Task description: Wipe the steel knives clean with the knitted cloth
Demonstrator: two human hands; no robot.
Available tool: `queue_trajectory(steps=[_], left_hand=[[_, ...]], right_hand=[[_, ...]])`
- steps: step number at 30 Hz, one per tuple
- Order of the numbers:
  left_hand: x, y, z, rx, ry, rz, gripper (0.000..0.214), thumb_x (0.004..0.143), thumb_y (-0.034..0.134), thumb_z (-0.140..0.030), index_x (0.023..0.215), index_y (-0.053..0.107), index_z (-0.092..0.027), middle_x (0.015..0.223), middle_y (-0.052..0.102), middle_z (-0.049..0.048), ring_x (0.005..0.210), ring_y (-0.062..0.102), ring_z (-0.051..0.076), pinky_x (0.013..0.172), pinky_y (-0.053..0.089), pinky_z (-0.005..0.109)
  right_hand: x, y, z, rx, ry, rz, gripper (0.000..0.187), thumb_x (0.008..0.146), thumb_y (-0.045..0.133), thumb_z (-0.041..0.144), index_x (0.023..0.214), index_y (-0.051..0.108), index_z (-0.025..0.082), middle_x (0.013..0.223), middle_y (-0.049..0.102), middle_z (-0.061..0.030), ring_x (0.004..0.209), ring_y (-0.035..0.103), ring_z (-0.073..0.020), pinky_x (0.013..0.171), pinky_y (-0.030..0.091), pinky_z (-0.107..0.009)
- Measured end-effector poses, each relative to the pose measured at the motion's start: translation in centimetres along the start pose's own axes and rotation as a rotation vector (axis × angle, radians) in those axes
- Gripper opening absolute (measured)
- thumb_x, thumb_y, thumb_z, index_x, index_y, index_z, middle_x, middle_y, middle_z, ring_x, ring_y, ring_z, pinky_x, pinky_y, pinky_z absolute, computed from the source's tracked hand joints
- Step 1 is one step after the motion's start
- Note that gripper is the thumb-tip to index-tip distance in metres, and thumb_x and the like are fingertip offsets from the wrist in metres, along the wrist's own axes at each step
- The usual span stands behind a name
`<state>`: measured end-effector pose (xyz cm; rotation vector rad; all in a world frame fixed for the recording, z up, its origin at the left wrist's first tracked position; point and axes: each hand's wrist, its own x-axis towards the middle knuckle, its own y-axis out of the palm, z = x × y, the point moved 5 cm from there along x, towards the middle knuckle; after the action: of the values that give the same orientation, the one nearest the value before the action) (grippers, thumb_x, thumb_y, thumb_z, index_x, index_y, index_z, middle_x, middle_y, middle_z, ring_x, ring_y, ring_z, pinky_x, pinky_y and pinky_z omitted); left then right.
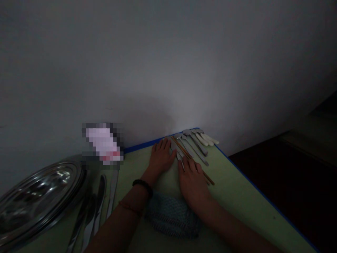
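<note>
Left hand point(161, 157): palm down at the table's far edge, fingers extended and nearly together, thumb apart; dark bracelet point(143, 186) at the wrist.

Right hand point(193, 177): laid over gold-coloured sticks point(179, 144), fingers slightly apart; whether they gripped anything could not be told.

Sticks: ran slantwise beneath the right hand, their ends showing on either side, beside slim silver cutlery between the hands.

Spoons point(196, 144): silver, in a row right of the sticks; white-handled utensils point(206, 137) beyond, near the corner.

Cloth point(172, 216): blue-green, patterned, between the forearms.

Table point(237, 200): pale green, blue-edged, against a wall point(168, 59).

Left side: shiny metal dish point(39, 196), knives point(100, 196) beside it, a pixelated object point(104, 142) behind.
</note>
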<state>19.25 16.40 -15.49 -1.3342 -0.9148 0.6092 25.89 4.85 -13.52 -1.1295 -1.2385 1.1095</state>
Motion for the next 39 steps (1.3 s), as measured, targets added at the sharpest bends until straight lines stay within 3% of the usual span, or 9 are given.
queue_trajectory(steps=[9,14,21,31,39], left_hand=[[0.1,0.0,0.0,-0.010,-0.006,0.015,0.057,0.094,0.021,-0.047,0.140,0.033,-0.017,0.148,0.033,0.0077,0.136,0.028,0.025,0.110,0.021,0.045],[0.1,0.0,0.0,-0.013,-0.009,0.008,0.057,0.094,0.022,-0.047,0.140,0.033,-0.017,0.148,0.033,0.0073,0.136,0.028,0.025,0.110,0.021,0.045],[0.0,-0.1,0.0,-0.018,-0.024,-0.004,0.059,0.093,0.021,-0.049,0.137,0.038,-0.013,0.148,0.034,0.0095,0.135,0.029,0.024,0.111,0.021,0.043],[0.1,0.2,0.1,-0.029,-0.011,0.030,0.056,0.094,0.021,-0.044,0.141,0.032,-0.017,0.149,0.031,0.0051,0.136,0.026,0.027,0.110,0.020,0.046],[0.0,0.0,0.0,-0.028,-0.011,0.014,0.057,0.094,0.022,-0.044,0.141,0.031,-0.014,0.149,0.032,0.0076,0.136,0.027,0.027,0.111,0.020,0.045]], right_hand=[[-0.1,-0.1,0.3,0.043,-0.053,0.015,0.047,0.087,0.031,0.004,0.132,0.044,0.000,0.130,0.053,-0.0197,0.112,0.050,-0.0312,0.094,0.037,-0.045],[0.0,-0.1,0.0,0.028,-0.038,-0.009,0.046,0.087,0.033,0.004,0.131,0.045,0.001,0.135,0.049,-0.0189,0.117,0.045,-0.0313,0.095,0.035,-0.045],[0.2,-0.4,-0.8,0.047,-0.004,-0.044,0.042,0.087,0.034,0.004,0.127,0.049,0.003,0.127,0.054,-0.0195,0.112,0.048,-0.0301,0.089,0.038,-0.044],[0.0,-0.1,-0.8,0.070,-0.006,-0.028,0.045,0.087,0.033,0.005,0.129,0.047,0.004,0.132,0.051,-0.0186,0.119,0.044,-0.0321,0.094,0.035,-0.046],[-0.2,-0.3,-0.6,0.072,-0.004,-0.044,0.045,0.087,0.034,0.006,0.129,0.048,0.005,0.129,0.053,-0.0174,0.117,0.046,-0.0316,0.093,0.036,-0.045]])
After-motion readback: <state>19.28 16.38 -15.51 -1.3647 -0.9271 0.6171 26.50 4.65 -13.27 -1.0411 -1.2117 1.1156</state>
